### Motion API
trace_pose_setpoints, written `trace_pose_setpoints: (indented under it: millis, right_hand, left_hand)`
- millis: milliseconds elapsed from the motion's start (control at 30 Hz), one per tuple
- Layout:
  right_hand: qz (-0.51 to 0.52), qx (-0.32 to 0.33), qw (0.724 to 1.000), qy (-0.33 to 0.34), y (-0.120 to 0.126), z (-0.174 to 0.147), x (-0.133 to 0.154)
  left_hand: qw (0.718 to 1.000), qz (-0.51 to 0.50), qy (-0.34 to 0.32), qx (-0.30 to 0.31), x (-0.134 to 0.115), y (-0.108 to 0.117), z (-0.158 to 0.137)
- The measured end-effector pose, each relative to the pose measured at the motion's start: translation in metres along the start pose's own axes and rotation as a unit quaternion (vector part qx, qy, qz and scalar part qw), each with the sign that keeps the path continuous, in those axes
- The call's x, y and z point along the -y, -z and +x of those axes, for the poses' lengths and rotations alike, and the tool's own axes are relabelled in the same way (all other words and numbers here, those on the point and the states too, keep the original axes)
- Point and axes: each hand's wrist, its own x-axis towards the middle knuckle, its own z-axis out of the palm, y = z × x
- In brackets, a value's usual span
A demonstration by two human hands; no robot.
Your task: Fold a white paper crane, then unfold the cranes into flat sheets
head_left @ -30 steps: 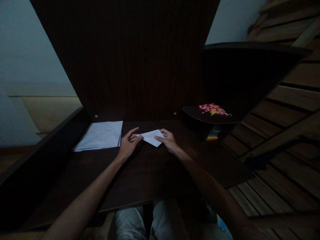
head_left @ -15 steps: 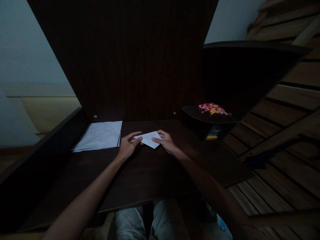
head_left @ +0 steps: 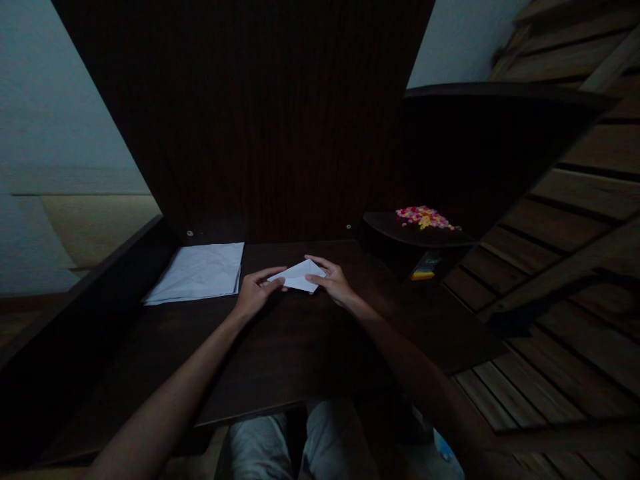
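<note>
1 kite-shaped folded paper [head_left: 296,274] spans our hands over the desk [head_left: 270,360]: our left hand [head_left: 254,291] pinches its narrow tip, our right hand [head_left: 338,283] its broad end, long axis running between.

Curved dark-brown wooden shelf [head_left: 383,225]: low, on the right.
Loose heap of small pink, red and yellow pieces [head_left: 425,217]: spread on that shelf.
Brown wooden slats [head_left: 595,197]: far right, gaps between them.
Pale blue-grey wall [head_left: 60,100]: upper left.
</note>
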Motion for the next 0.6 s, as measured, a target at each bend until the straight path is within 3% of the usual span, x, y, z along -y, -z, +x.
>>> trace_pose_setpoints:
  millis: [300,600]
  right_hand:
    - [-0.012,0.061,0.997,-0.04,-0.0002,-0.0015,-0.0052]
    - [0.035,0.042,0.998,-0.037,-0.0029,-0.0021,-0.0009]
  left_hand:
    - [0.986,0.002,0.016,0.164,-0.0005,-0.0021,-0.0051]
    - [0.994,0.025,-0.003,0.108,0.0042,-0.0035,-0.0027]
